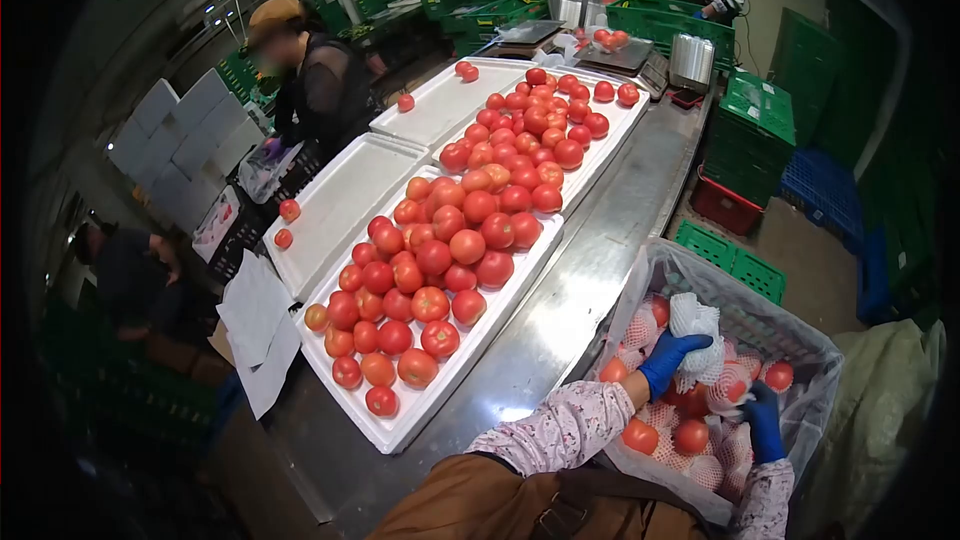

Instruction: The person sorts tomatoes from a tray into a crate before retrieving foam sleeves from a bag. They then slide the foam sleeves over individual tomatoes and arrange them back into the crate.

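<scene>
In a blue glove, my left hand (672, 364) is closed around a bunch of white foam net sleeves (694, 325) above a plastic-lined crate (805, 345). My right hand (766, 424), also gloved in blue, reaches in at the crate's right side. Its fingers curl against a tomato in a foam net (732, 389); the fingertips are partly hidden. Below and between the hands lie several tomatoes, some in white nets and others with bare red skin, such as a bare tomato (691, 436). Another red tomato (778, 375) sits by the crate's right wall.
White foam trays (545, 240) heaped with tomatoes (433, 257) stand on a metal table (575, 285) to the left. White paper sheets (258, 325) hang at its left edge. Scales (640, 60) and green crates (755, 120) are farther back. Co-workers (325, 80) stand across the table and behind.
</scene>
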Demonstrator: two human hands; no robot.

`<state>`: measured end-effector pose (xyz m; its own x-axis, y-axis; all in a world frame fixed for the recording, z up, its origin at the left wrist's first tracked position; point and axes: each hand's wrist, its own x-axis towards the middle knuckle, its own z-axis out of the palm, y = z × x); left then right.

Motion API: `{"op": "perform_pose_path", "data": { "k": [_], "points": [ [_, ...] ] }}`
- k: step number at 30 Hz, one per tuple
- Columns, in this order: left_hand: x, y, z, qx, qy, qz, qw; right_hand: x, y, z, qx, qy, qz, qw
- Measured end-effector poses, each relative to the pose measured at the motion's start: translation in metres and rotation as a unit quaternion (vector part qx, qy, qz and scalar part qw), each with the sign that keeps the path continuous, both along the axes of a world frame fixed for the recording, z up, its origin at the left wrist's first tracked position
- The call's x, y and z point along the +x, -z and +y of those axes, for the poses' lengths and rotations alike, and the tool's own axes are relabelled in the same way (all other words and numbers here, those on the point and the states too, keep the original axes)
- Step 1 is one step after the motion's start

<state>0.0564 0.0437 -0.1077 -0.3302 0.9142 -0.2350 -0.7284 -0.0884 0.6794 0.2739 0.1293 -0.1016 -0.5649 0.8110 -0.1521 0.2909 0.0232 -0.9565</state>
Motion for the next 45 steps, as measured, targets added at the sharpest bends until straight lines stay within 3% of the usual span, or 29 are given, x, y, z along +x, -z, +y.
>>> {"op": "perform_pose_path", "data": {
  "k": [2, 4, 6, 8, 9, 11, 12, 13, 16, 17, 18, 20, 21, 22, 23, 24, 26, 27, 28, 29, 30, 31, 32, 33, 34, 36, 39, 42, 45],
  "points": [
    [0.0, 0.006, 0.003, 0.002, 0.018, -0.009, 1.0, -0.013, -0.015, -0.007, 0.047, -0.052, -0.103, 0.992],
    [-0.002, 0.002, 0.002, 0.008, 0.008, -0.007, 1.0, -0.028, -0.022, -0.009, -0.093, 0.123, 0.27, 0.95],
    [-0.001, 0.0, -0.002, 0.012, -0.004, -0.005, 1.0, -0.032, -0.029, -0.003, -0.015, 0.111, 0.254, 0.961],
    [0.002, 0.001, 0.002, 0.018, 0.012, -0.023, 0.999, -0.024, -0.025, 0.009, 0.03, -0.034, 0.021, 0.999],
    [0.002, 0.009, 0.007, 0.036, 0.006, -0.007, 0.999, -0.014, -0.007, 0.022, -0.011, -0.054, 0.071, 0.996],
    [0.001, 0.019, 0.011, 0.027, -0.003, -0.027, 0.999, -0.027, 0.004, 0.015, -0.045, 0.121, 0.349, 0.928],
    [0.001, 0.008, 0.007, -0.039, -0.003, -0.009, 0.999, -0.019, 0.02, 0.034, -0.059, 0.073, 0.298, 0.95],
    [0.006, 0.02, 0.011, 0.005, -0.025, -0.029, 0.999, -0.009, 0.021, 0.056, 0.062, -0.083, 0.045, 0.994],
    [0.002, 0.011, 0.012, 0.0, -0.017, 0.015, 1.0, -0.019, 0.029, 0.059, 0.03, -0.01, 0.165, 0.986],
    [0.001, 0.011, 0.012, 0.0, -0.023, 0.012, 1.0, -0.02, 0.035, 0.06, -0.157, 0.126, 0.312, 0.929],
    [-0.002, 0.003, 0.008, -0.016, -0.017, 0.0, 1.0, -0.019, 0.033, 0.058, -0.16, 0.124, 0.307, 0.93],
    [-0.002, 0.003, 0.005, -0.031, -0.011, -0.009, 0.999, -0.024, 0.013, 0.053, 0.145, -0.035, 0.028, 0.988],
    [0.0, 0.009, 0.008, -0.027, -0.015, 0.003, 1.0, -0.03, -0.018, 0.034, 0.017, -0.109, -0.093, 0.99],
    [-0.002, 0.011, 0.011, -0.02, -0.021, 0.015, 0.999, -0.031, -0.009, 0.036, 0.021, -0.109, -0.09, 0.99],
    [-0.008, 0.005, 0.006, -0.019, -0.021, 0.015, 0.999, -0.028, 0.012, 0.039, -0.025, -0.054, 0.141, 0.988],
    [-0.01, 0.001, 0.0, 0.002, -0.054, 0.009, 0.999, -0.023, 0.033, 0.042, -0.068, 0.013, 0.36, 0.93],
    [-0.003, 0.034, 0.022, -0.008, -0.085, 0.029, 0.996, -0.022, 0.082, 0.071, 0.122, -0.03, 0.122, 0.985],
    [-0.001, 0.017, 0.013, -0.044, -0.094, 0.074, 0.992, -0.046, 0.028, 0.033, 0.184, -0.164, 0.015, 0.969],
    [-0.007, 0.003, 0.002, -0.074, -0.094, 0.121, 0.985, -0.05, 0.036, 0.026, 0.275, -0.135, 0.016, 0.952],
    [-0.009, 0.009, -0.002, -0.027, -0.012, -0.075, 0.997, -0.061, -0.01, 0.01, -0.016, -0.045, -0.007, 0.999],
    [-0.006, -0.012, -0.003, -0.029, -0.071, 0.005, 0.997, -0.066, -0.015, 0.016, -0.094, -0.013, 0.183, 0.978],
    [-0.009, 0.03, 0.004, 0.052, -0.136, 0.222, 0.964, -0.076, -0.021, 0.006, -0.124, 0.106, 0.349, 0.923],
    [-0.016, 0.013, 0.001, 0.016, -0.051, 0.0, 0.999, -0.077, -0.024, 0.011, -0.088, 0.071, 0.269, 0.956],
    [-0.014, 0.005, -0.003, -0.034, -0.077, -0.024, 0.996, -0.071, -0.012, 0.018, 0.066, -0.028, 0.08, 0.994],
    [-0.014, -0.004, -0.006, -0.003, -0.063, -0.049, 0.997, -0.049, 0.076, 0.042, -0.154, -0.036, 0.27, 0.95],
    [-0.011, -0.023, -0.008, 0.01, -0.072, -0.084, 0.994, -0.062, -0.015, 0.011, -0.266, 0.014, 0.374, 0.888],
    [-0.006, -0.033, -0.008, 0.001, -0.058, -0.084, 0.995, -0.062, -0.029, 0.011, -0.065, -0.1, 0.139, 0.983],
    [-0.009, -0.011, 0.002, 0.018, -0.103, -0.039, 0.994, -0.066, -0.014, 0.017, -0.177, 0.028, 0.336, 0.925],
    [-0.01, -0.009, -0.005, -0.01, -0.093, -0.067, 0.993, -0.066, 0.006, 0.026, -0.07, 0.068, 0.233, 0.968]
  ]
}}
